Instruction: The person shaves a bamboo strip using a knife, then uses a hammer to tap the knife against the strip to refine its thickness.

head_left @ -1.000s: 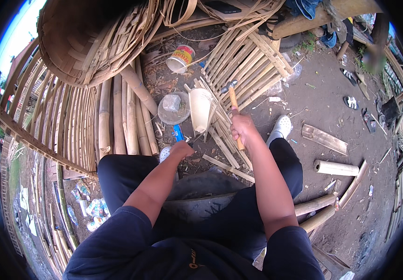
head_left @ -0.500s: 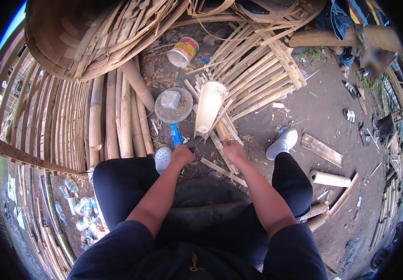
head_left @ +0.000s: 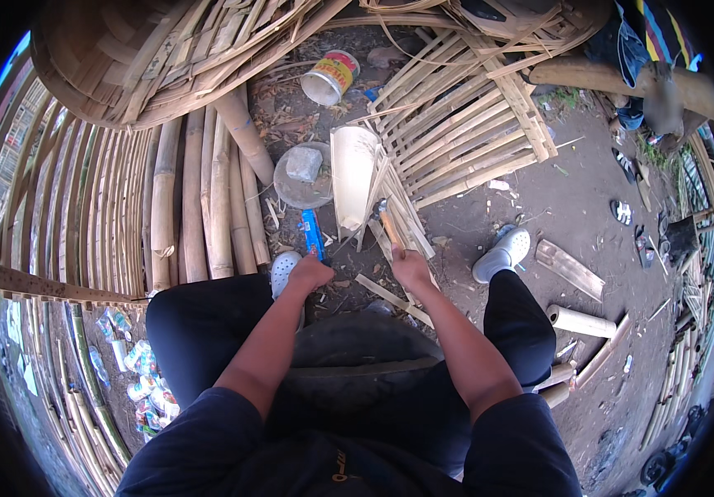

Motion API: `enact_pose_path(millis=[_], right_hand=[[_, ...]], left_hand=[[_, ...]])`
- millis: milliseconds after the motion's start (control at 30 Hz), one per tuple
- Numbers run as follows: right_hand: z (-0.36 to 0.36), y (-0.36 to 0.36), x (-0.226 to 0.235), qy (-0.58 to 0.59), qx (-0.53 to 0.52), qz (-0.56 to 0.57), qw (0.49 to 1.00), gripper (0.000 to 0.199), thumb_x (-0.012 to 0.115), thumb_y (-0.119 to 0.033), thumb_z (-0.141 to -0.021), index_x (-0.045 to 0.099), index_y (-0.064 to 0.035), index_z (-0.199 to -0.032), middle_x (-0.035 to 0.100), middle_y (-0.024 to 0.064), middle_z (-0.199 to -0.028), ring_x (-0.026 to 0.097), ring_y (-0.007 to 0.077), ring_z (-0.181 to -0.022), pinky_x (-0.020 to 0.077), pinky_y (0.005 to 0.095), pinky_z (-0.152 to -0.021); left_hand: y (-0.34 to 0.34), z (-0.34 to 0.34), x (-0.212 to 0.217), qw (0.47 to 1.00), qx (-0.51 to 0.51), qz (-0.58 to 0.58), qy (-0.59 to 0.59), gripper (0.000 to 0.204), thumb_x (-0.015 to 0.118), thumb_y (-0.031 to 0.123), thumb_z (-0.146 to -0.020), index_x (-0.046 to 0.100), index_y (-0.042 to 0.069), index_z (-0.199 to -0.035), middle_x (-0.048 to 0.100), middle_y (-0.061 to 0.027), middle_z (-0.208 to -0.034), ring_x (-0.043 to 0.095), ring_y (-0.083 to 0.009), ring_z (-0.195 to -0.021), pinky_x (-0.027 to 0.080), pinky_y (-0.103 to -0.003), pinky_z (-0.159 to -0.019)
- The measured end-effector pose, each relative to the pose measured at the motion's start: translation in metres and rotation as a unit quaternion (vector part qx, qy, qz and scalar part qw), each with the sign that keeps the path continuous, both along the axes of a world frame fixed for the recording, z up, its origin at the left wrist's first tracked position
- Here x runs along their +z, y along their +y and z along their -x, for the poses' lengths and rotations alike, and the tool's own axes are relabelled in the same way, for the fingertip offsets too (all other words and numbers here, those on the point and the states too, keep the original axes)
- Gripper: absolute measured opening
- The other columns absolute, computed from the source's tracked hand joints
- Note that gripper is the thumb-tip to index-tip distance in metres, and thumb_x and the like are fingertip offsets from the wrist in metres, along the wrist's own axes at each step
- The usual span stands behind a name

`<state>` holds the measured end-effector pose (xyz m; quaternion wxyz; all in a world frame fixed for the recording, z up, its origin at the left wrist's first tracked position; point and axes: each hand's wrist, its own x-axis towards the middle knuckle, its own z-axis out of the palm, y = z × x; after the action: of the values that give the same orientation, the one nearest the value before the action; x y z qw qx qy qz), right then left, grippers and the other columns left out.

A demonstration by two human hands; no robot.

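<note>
On the dirt ground between my knees, in the head view, my right hand (head_left: 411, 267) is clenched round the wooden handle of a chopping tool (head_left: 388, 225), fingers wrapped tight, its metal head down among the thin bamboo slats (head_left: 402, 217) that lie against the pale split bamboo piece (head_left: 351, 176). That pale piece stands on the ground just ahead of my hands, right of the round stone dish (head_left: 303, 178) and below the woven bamboo panel (head_left: 464, 124). My left hand (head_left: 310, 272) is low near the blue object (head_left: 313, 232), beside my pale shoe (head_left: 284, 269); the fingers look curled, but I cannot tell whether they grip anything. To do this stroke well, I judge the tool should meet the slat squarely along the grain, with the left hand well clear of the blade's line and the slat braced so it does not skid on the dirt. Both forearms reach straight forward from the lower edge, elbows bent and tucked by the thighs, the right wrist cocked slightly inward over the slats, the left wrist dropped toward the ground.
</note>
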<state>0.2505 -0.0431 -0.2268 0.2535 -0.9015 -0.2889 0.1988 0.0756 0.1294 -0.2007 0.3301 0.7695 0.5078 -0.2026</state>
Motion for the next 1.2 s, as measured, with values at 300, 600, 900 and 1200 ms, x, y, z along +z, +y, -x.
enact_pose_path(millis=[300,600,900,1200], right_hand=[[0.015,0.013,0.023,0.085,-0.008,0.009,0.996,0.057,0.041,-0.047,-0.097,0.062,0.0041,-0.083,0.062,0.0284,-0.082,0.06,0.0452,-0.086,0.0461,0.0487,-0.079],[0.03,0.01,0.032,0.093,0.019,0.049,0.994,0.058,0.04,-0.049,-0.097,0.063,0.0019,-0.082,0.062,0.0272,-0.083,0.06,0.0447,-0.087,0.0458,0.049,-0.079],[0.045,-0.008,0.035,0.042,0.05,0.028,0.997,0.059,0.041,-0.049,-0.096,0.066,0.0043,-0.086,0.062,0.0307,-0.085,0.061,0.0458,-0.089,0.0473,0.0505,-0.08],[0.028,0.018,0.125,-0.025,-0.015,-0.251,0.968,0.042,0.047,-0.03,-0.098,0.055,0.0031,-0.074,0.054,0.0212,-0.058,0.054,0.039,-0.053,0.0428,0.0439,-0.053]], left_hand=[[-0.001,0.024,-0.007,0.998,0.031,0.046,0.006,0.03,0.058,0.02,-0.067,0.069,-0.006,-0.077,0.069,-0.0213,-0.079,0.07,-0.03,-0.079,0.054,-0.039,-0.076],[-0.009,0.04,-0.003,0.998,0.037,0.043,0.015,0.048,0.061,0.027,-0.072,0.066,-0.007,-0.105,0.063,-0.0262,-0.111,0.062,-0.0333,-0.108,0.049,-0.039,-0.092],[-0.012,0.041,0.001,0.998,0.044,0.047,0.014,0.048,0.059,0.025,-0.07,0.065,-0.008,-0.104,0.066,-0.0252,-0.104,0.065,-0.0331,-0.101,0.05,-0.038,-0.088],[-0.012,0.053,-0.008,0.998,0.057,0.022,-0.003,0.048,0.061,0.026,-0.069,0.066,-0.006,-0.104,0.066,-0.0243,-0.104,0.065,-0.0326,-0.102,0.05,-0.039,-0.089]])
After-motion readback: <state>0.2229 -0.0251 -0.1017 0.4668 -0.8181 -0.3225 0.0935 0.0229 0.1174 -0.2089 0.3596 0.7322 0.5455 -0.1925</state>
